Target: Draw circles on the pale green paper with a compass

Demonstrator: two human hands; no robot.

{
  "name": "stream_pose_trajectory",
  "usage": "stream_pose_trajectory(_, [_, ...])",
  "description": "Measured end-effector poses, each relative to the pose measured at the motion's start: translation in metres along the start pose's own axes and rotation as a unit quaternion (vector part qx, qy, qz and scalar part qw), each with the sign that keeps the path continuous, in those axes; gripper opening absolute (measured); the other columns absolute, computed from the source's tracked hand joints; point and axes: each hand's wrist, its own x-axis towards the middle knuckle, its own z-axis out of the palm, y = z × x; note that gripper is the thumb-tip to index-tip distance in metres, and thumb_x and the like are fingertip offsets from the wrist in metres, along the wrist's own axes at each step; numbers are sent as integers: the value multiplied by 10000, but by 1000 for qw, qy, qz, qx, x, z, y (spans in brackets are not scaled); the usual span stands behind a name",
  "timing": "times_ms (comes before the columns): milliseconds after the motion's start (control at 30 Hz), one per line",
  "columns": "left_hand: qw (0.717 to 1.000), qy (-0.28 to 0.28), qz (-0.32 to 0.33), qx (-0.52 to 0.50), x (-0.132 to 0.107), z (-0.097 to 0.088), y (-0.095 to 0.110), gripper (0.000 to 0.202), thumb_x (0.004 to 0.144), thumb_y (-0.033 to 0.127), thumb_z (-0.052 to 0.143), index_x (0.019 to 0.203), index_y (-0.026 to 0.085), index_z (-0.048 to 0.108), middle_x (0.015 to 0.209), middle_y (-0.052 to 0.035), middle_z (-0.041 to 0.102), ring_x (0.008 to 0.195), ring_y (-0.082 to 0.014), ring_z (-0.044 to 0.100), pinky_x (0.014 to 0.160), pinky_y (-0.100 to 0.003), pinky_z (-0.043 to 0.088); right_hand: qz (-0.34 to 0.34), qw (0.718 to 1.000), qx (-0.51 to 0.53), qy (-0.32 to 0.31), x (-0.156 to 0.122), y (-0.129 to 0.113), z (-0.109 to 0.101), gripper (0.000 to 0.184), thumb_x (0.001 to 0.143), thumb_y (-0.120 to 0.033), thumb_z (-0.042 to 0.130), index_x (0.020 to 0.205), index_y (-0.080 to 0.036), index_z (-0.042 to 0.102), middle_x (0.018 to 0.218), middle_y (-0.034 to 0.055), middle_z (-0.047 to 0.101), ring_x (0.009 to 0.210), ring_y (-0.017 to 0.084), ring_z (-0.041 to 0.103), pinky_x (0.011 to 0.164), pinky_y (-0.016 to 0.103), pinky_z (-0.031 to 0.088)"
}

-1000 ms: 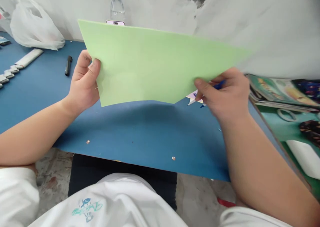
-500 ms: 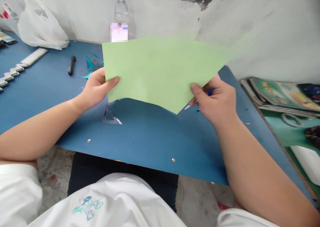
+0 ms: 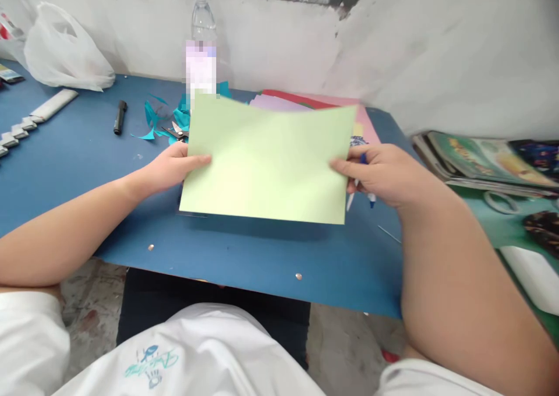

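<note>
A light green sheet of paper (image 3: 271, 166) is held up above the blue table (image 3: 244, 262), bowed slightly along its top edge. My left hand (image 3: 177, 166) pinches its left edge, thumb on the near face. At the right edge my right hand (image 3: 371, 169) grips it the same way, fingers behind. Near the right fingers show a blue part and white tips, perhaps pens (image 3: 371, 200). Behind the paper lie scissors (image 3: 177, 131), teal paper scraps (image 3: 152, 116) and a stack of coloured sheets (image 3: 369, 125), partly hidden.
A water bottle (image 3: 203, 23) stands by the wall, with a white plastic bag (image 3: 65, 55) to its left. A black marker (image 3: 120, 117) and a folded paper strip (image 3: 55, 106) lie on the left. Magazines (image 3: 484, 160) and a tape ring (image 3: 501, 202) are on a green surface at right.
The green sheet has come down and turned more squarely toward me, its right side swinging in. Coloured sheets and scissors behind it now show; the set square below is mostly covered.
</note>
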Motion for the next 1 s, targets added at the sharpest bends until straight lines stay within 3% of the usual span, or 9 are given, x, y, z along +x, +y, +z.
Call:
stream_pose_trajectory(133, [978,-125,-54,157,2,-4,3,481,845,699,997,830,232,882,747,-65,754,579,-199,613,499,-293,417,33,979,-129,-157,6,4,-8,582,972,-759,928,763,-259,717,667,53,750,521,182,605,478,317,416])
stream_pose_trajectory(267, [926,-188,27,327,4,-14,11,592,919,759,922,663,257,739,655,-44,643,569,-192,523,555,-317,363,92,966,-175,-165,12,5,-8,481,1017,-610,936,784,-260,704,723,52,791,537,175,586,532,338,427])
stream_pose_trajectory(333, [901,-194,69,382,-1,-19,15,513,877,782,962,854,277,875,868,-71,747,733,-232,639,658,-306,464,101,967,-185,-146,14,6,-8,412,1036,-544,922,818,-261,717,739,55,800,541,182,583,560,354,435])
stream_pose_trajectory(433, [866,-176,100,457,-21,-23,17,649,838,802,994,1268,319,943,1341,-137,790,1228,-387,746,1051,-379,625,83,967,-199,-133,17,10,-8,366,1036,-530,895,863,-260,718,757,56,802,630,222,662,627,367,471])
stream_pose_trajectory(533, [797,-187,105,564,-54,-21,12,667,1036,720,829,1531,273,852,1603,-206,709,1485,-491,672,1282,-604,603,79,959,-218,-161,18,9,-4,337,1065,-529,813,902,-257,698,788,59,808,748,252,723,702,374,498])
stream_pose_trajectory(600, [767,-196,125,598,-77,-18,5,652,1128,674,732,1618,249,802,1673,-222,686,1486,-484,683,1299,-650,609,99,954,-225,-174,17,6,-2,317,1089,-499,775,911,-256,675,813,61,813,802,262,739,750,382,507])
stream_pose_trajectory(767, [770,-124,184,599,-131,-9,-24,613,1221,625,595,1611,201,804,1664,-244,713,1465,-481,730,1265,-668,656,120,949,-242,-164,13,-3,-1,338,1130,-484,723,888,-261,644,860,75,826,826,275,731,750,398,479])
stream_pose_trajectory(933, [775,-69,234,583,-181,1,-57,846,1175,802,657,1728,164,706,1802,-303,619,1553,-547,685,1296,-741,633,125,944,-239,-191,11,-6,-1,329,1139,-497,703,912,-259,707,873,92,837,859,291,748,770,411,481])
stream_pose_trajectory(1000, [775,-63,260,572,-196,3,-66,736,1178,713,737,1706,200,718,1783,-282,657,1521,-524,720,1250,-723,668,129,942,-238,-200,11,-6,-2,303,1130,-505,712,953,-260,739,886,96,846,890,303,760,778,420,488])
